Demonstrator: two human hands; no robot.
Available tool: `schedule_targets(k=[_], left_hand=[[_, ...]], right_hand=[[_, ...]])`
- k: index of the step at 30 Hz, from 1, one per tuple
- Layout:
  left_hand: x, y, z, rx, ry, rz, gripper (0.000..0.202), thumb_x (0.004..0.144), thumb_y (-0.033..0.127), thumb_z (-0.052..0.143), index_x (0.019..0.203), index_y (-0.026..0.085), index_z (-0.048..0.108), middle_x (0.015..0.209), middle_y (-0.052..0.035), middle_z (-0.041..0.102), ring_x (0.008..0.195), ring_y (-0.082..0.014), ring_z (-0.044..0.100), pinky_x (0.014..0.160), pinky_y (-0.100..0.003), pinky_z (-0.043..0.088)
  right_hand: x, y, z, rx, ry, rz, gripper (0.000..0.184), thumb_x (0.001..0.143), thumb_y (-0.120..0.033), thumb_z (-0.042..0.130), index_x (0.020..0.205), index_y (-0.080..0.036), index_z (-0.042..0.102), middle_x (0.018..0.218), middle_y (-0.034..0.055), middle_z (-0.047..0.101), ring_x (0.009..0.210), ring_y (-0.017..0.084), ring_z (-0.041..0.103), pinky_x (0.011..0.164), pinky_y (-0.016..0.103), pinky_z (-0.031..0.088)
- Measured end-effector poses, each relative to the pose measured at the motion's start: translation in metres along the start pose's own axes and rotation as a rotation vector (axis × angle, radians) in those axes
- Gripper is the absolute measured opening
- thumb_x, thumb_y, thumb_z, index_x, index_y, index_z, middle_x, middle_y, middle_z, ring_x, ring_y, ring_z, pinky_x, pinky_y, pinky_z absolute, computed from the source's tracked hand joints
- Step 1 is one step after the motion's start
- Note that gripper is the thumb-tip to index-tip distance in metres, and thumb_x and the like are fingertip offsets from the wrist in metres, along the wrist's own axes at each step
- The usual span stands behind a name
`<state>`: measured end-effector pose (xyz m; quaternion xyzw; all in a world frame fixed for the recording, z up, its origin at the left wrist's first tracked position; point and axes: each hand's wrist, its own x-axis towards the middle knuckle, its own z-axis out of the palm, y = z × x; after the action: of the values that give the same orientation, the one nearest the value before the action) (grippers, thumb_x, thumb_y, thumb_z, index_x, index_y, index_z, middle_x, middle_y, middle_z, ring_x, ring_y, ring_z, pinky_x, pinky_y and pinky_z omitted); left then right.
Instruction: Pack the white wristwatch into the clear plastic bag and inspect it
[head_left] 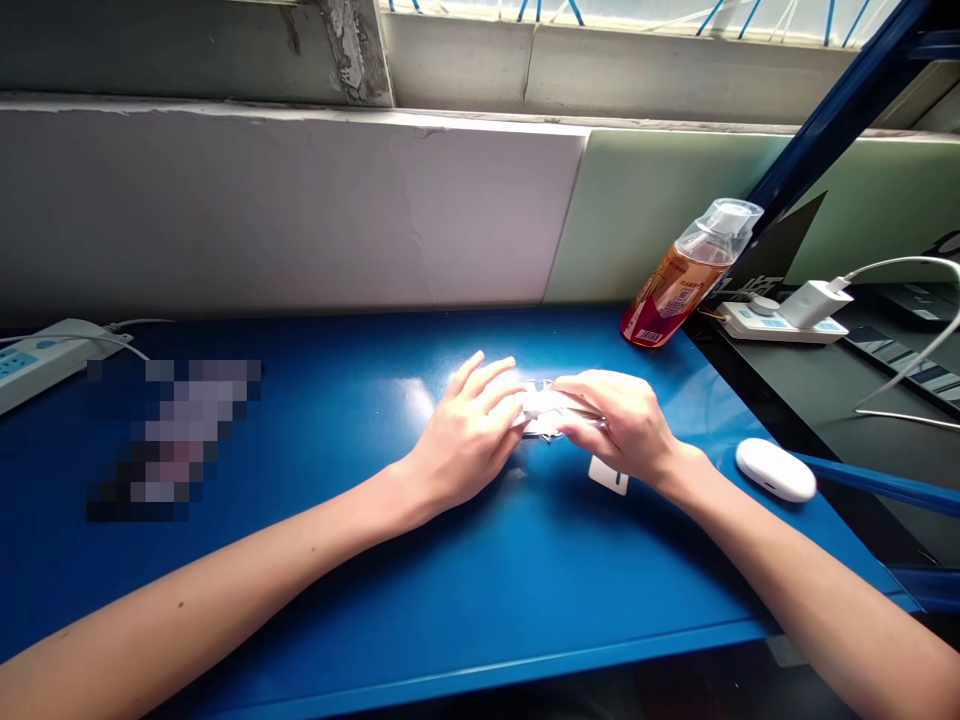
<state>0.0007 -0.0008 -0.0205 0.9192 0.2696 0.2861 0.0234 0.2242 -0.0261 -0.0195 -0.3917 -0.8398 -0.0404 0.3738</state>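
Observation:
Both hands meet over the blue table point(480, 570), around a bunch of thin white cards point(551, 402) whose faces are washed out by glare. My left hand point(472, 430) presses their left side with thumb and forefinger, its other fingers stretched out. Closed on the right side of the bunch is my right hand point(626, 420), thumb and fingers on either side of it. A loose white card point(609, 475) with rounded corners and a short dark mark shows just below my right hand. Some of the bunch is hidden behind the fingers.
A bottle of reddish liquid point(671, 280) stands at the back right. A white rounded case point(776, 470) lies by the right edge. Power strips sit at the far left point(52, 355) and right point(757, 322). A pixelated object point(180, 435) lies on the left.

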Motion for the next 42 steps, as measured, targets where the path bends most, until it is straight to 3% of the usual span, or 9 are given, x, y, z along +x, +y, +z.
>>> schedule_targets(k=[4, 9, 12, 15, 21, 26, 33, 39, 42], left_hand=[[-0.002, 0.007, -0.002, -0.251, -0.028, -0.036, 0.028, 0.101, 0.019, 0.038, 0.102, 0.017, 0.066, 0.109, -0.0115, 0.072, 0.112, -0.0261, 0.062, 0.098, -0.046, 0.051], [0.004, 0.019, -0.013, -0.571, -0.141, -0.151, 0.031, 0.104, 0.027, 0.035, 0.102, 0.018, 0.064, 0.103, -0.0082, 0.070, 0.094, -0.0207, 0.065, 0.088, -0.036, 0.053], [0.006, 0.021, -0.016, -0.701, -0.202, -0.272, 0.037, 0.105, 0.034, 0.032, 0.101, 0.019, 0.065, 0.101, -0.0063, 0.068, 0.095, -0.0206, 0.065, 0.089, -0.035, 0.053], [0.007, 0.020, -0.014, -0.803, -0.193, -0.360, 0.037, 0.105, 0.039, 0.035, 0.101, 0.019, 0.066, 0.106, -0.0078, 0.067, 0.101, -0.0231, 0.063, 0.093, -0.039, 0.052], [0.011, 0.019, -0.007, -1.485, -0.278, -0.597, 0.043, 0.099, 0.052, 0.049, 0.103, 0.012, 0.065, 0.097, -0.0132, 0.071, 0.089, -0.0242, 0.071, 0.085, -0.040, 0.057], [0.012, 0.015, -0.002, -1.884, -0.301, -0.703, 0.041, 0.095, 0.048, 0.060, 0.108, 0.010, 0.066, 0.096, -0.0160, 0.074, 0.089, -0.0253, 0.073, 0.084, -0.038, 0.056], [0.010, 0.014, -0.003, -1.956, -0.362, -0.780, 0.033, 0.099, 0.038, 0.055, 0.107, 0.008, 0.067, 0.095, -0.0165, 0.074, 0.086, -0.0243, 0.075, 0.081, -0.036, 0.058], [0.015, 0.014, -0.007, -1.916, -0.363, -0.817, 0.035, 0.101, 0.035, 0.048, 0.104, 0.007, 0.069, 0.093, -0.0152, 0.074, 0.080, -0.0248, 0.076, 0.071, -0.035, 0.061], [0.017, 0.015, -0.009, -1.900, -0.355, -0.829, 0.036, 0.102, 0.035, 0.047, 0.103, 0.007, 0.069, 0.094, -0.0165, 0.074, 0.081, -0.0247, 0.076, 0.073, -0.035, 0.061]], right_hand=[[0.004, -0.010, -0.005, 0.214, 0.058, 0.135, 0.034, 0.090, -0.055, 0.061, 0.094, -0.024, 0.075, 0.085, 0.0073, 0.078, 0.073, 0.023, 0.073, 0.067, 0.033, 0.058], [0.019, -0.019, 0.000, 0.507, 0.173, 0.379, 0.026, 0.083, -0.049, 0.073, 0.076, -0.023, 0.075, 0.076, 0.0049, 0.072, 0.068, 0.021, 0.068, 0.059, 0.034, 0.056], [0.034, -0.017, 0.009, 0.533, 0.214, 0.464, 0.033, 0.082, -0.053, 0.071, 0.075, -0.022, 0.075, 0.088, 0.0073, 0.068, 0.077, 0.021, 0.067, 0.066, 0.036, 0.058], [0.053, -0.015, 0.017, 0.733, 0.104, 0.508, 0.035, 0.086, -0.056, 0.066, 0.086, -0.022, 0.075, 0.110, 0.0076, 0.070, 0.096, 0.023, 0.068, 0.081, 0.037, 0.058], [0.083, -0.020, 0.022, 1.406, -0.217, 0.651, 0.044, 0.098, -0.056, 0.045, 0.105, -0.020, 0.070, 0.098, 0.0071, 0.077, 0.091, 0.021, 0.073, 0.088, 0.039, 0.058], [0.092, -0.020, 0.033, 1.670, -0.258, 0.808, 0.053, 0.101, -0.053, 0.029, 0.112, -0.018, 0.068, 0.109, 0.0094, 0.077, 0.099, 0.021, 0.073, 0.093, 0.038, 0.057], [0.083, -0.013, 0.039, 1.860, -0.319, 0.832, 0.045, 0.103, -0.036, 0.031, 0.114, -0.015, 0.069, 0.108, 0.0090, 0.077, 0.095, 0.017, 0.074, 0.091, 0.031, 0.057], [0.083, -0.008, 0.030, 1.807, -0.283, 0.838, 0.048, 0.104, -0.040, 0.028, 0.115, -0.016, 0.067, 0.105, 0.0084, 0.077, 0.093, 0.018, 0.074, 0.089, 0.034, 0.059], [0.082, -0.005, 0.028, 1.743, -0.272, 0.822, 0.046, 0.104, -0.042, 0.027, 0.118, -0.020, 0.065, 0.104, 0.0074, 0.077, 0.094, 0.019, 0.074, 0.090, 0.039, 0.059]])
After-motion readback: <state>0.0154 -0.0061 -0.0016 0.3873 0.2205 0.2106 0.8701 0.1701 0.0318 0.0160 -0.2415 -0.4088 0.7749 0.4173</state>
